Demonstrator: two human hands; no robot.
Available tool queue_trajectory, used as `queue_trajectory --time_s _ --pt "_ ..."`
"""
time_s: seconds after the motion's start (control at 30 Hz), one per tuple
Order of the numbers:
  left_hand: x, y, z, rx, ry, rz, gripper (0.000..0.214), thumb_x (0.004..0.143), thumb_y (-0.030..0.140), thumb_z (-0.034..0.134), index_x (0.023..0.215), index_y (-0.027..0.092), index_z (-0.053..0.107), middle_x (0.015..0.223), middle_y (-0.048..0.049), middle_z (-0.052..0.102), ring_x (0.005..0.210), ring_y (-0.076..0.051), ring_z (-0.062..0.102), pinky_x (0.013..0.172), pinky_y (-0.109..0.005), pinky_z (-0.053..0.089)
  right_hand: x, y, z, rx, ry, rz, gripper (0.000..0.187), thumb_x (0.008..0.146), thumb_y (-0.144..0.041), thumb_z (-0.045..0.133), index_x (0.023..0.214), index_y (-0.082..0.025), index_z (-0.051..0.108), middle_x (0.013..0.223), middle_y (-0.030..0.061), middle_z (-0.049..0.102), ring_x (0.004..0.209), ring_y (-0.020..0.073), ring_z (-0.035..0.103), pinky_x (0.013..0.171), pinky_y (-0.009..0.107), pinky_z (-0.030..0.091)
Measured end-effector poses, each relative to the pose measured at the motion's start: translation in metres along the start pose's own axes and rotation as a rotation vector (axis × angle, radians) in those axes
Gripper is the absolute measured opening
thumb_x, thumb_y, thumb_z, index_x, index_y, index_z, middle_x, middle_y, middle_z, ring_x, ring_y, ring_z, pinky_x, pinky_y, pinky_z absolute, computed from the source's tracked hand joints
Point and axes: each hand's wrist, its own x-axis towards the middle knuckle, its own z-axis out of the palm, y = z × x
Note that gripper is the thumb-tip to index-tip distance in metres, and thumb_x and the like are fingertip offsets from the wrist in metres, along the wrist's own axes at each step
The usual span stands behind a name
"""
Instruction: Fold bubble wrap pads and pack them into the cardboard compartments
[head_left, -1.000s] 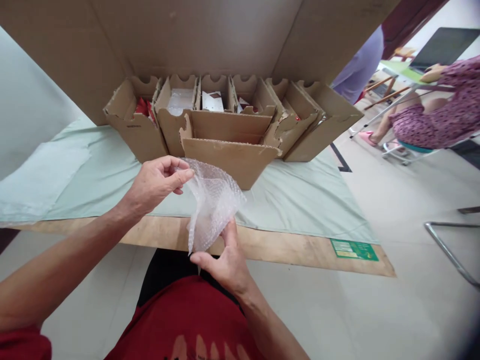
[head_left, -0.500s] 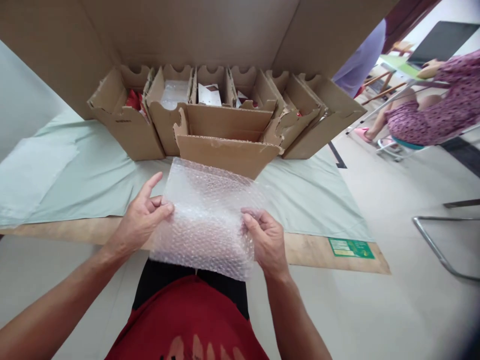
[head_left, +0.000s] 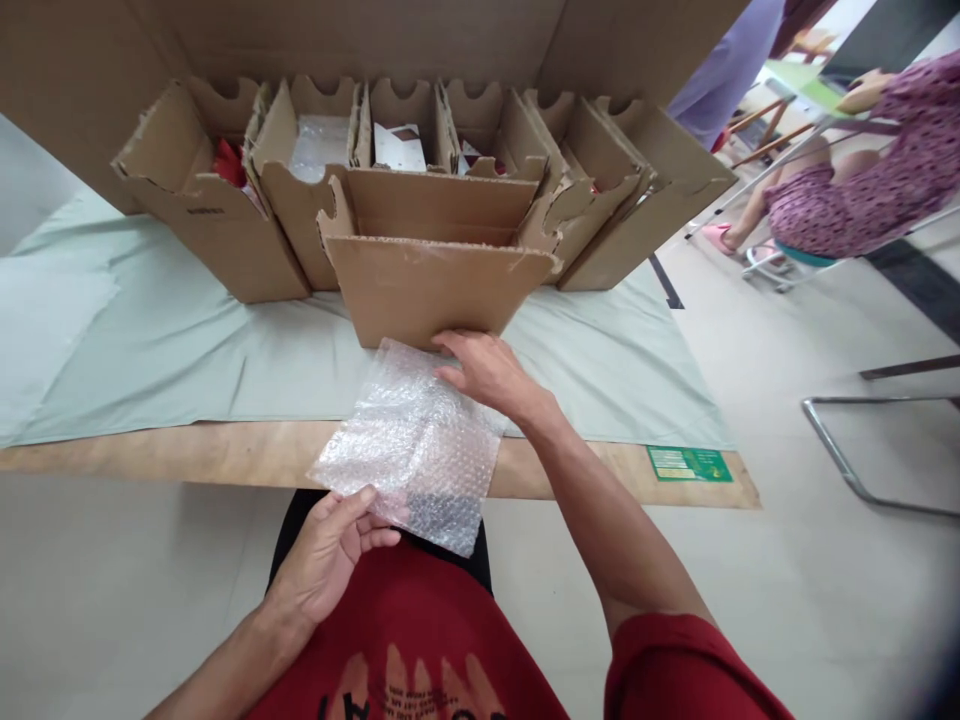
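A clear sheet of bubble wrap (head_left: 412,445) lies over the near edge of the table, half on the pale green cloth (head_left: 187,345) and half hanging off the wooden edge. My left hand (head_left: 330,545) pinches its near corner between thumb and fingers. My right hand (head_left: 484,370) lies with fingers stretched flat on the sheet's far corner, pressing it down just in front of an open cardboard box (head_left: 435,270).
A row of notched cardboard bins (head_left: 202,200) stands behind the box, some holding red and white items, under a big cardboard flap. A green label (head_left: 688,464) sits on the table's right end. Another seated person (head_left: 847,190) and a metal chair frame (head_left: 847,450) are to the right.
The bubble wrap went from bunched, to spread out in the air, to laid on the table edge. My left hand dropped to its near corner; my right moved forward and flattened on it.
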Motion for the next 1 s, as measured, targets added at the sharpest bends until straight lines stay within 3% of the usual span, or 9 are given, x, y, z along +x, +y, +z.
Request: queue_trajectory --time_s 0.13,0.3,0.43,0.57,0.67,0.8,0.87,0.93,1.0 --pt "0.004 0.003 -0.001 0.036 0.025 -0.045 0.048 0.047 0.043 0.101 0.072 0.015 0.071 0.078 -0.0078 0.080 0.068 -0.021 0.076 0.056 -0.026 0.061 -0.026 -0.022 0.028 -0.068 0.151 -0.093 0.027 0.101 -0.021 0.054 0.122 -0.017 0.068 0.112 0.0122 0.073 0.101 0.0266 0.064 0.089 0.040 0.047" --pt "0.007 0.004 -0.004 0.131 -0.072 -0.091 0.051 0.052 0.052 0.098 0.071 0.010 0.075 0.077 -0.0135 0.080 0.066 -0.023 0.077 0.054 -0.025 0.060 -0.065 -0.031 0.058 -0.089 0.017 -0.213 0.021 0.097 -0.013 0.057 0.111 -0.015 0.073 0.123 0.0157 0.070 0.103 0.0279 0.063 0.089 0.043 0.049" --pt "0.006 0.005 -0.006 0.111 -0.131 -0.066 0.045 0.056 0.049 0.097 0.068 0.011 0.075 0.072 -0.0101 0.078 0.066 -0.023 0.077 0.054 -0.024 0.060 -0.076 -0.029 0.065 0.079 0.132 -0.205 0.026 0.099 -0.011 0.052 0.113 -0.016 0.072 0.117 0.0134 0.072 0.106 0.0257 0.064 0.094 0.044 0.050" --pt "0.002 0.012 -0.001 0.033 -0.242 -0.067 0.038 0.062 0.043 0.095 0.061 0.013 0.072 0.068 -0.0084 0.077 0.070 -0.024 0.078 0.057 -0.025 0.061 -0.081 -0.022 0.060 0.379 0.041 -0.206 0.025 0.099 -0.014 0.051 0.105 -0.020 0.075 0.107 0.0087 0.076 0.101 0.0232 0.069 0.095 0.043 0.053" --pt "0.004 0.025 0.012 -0.016 -0.315 -0.041 0.034 0.066 0.039 0.091 0.061 0.014 0.070 0.069 -0.0091 0.077 0.077 -0.026 0.079 0.059 -0.025 0.062 -0.094 -0.010 0.040 0.754 0.020 -0.121 0.028 0.103 -0.040 0.055 0.118 -0.026 0.073 0.121 0.0066 0.075 0.116 0.0235 0.068 0.105 0.044 0.051" --pt "0.022 0.043 0.036 -0.004 -0.342 0.021 0.022 0.076 0.032 0.083 0.074 0.014 0.072 0.087 -0.0123 0.081 0.085 -0.025 0.078 0.062 -0.026 0.062 -0.124 0.004 0.019 1.021 -0.058 -0.049 0.075 0.085 -0.079 0.061 0.143 -0.032 0.061 0.141 0.0079 0.067 0.134 0.0307 0.060 0.114 0.050 0.044" --pt "0.034 0.049 0.047 0.037 -0.358 0.055 0.019 0.080 0.032 0.077 0.082 0.014 0.072 0.098 -0.0140 0.081 0.092 -0.025 0.078 0.066 -0.028 0.063 -0.134 0.005 0.023 0.983 0.023 0.066 0.083 0.077 -0.075 0.074 0.145 -0.031 0.058 0.143 0.0087 0.065 0.133 0.0316 0.059 0.111 0.048 0.046" --pt "0.043 0.052 0.054 0.105 -0.381 0.110 0.027 0.085 0.038 0.072 0.095 0.013 0.072 0.106 -0.0154 0.079 0.099 -0.026 0.076 0.073 -0.032 0.064 -0.137 0.003 0.034 0.862 0.164 0.227 0.064 0.082 -0.058 0.078 0.136 -0.027 0.064 0.130 0.0086 0.071 0.119 0.0281 0.066 0.101 0.042 0.052" --pt "0.045 0.054 0.053 0.249 -0.382 0.222 0.039 0.088 0.045 0.069 0.110 0.013 0.070 0.110 -0.0154 0.078 0.104 -0.028 0.075 0.077 -0.036 0.064 -0.133 0.002 0.048 0.733 0.289 0.366 0.039 0.089 -0.043 0.068 0.122 -0.023 0.070 0.106 0.0064 0.075 0.094 0.0223 0.070 0.084 0.036 0.055"
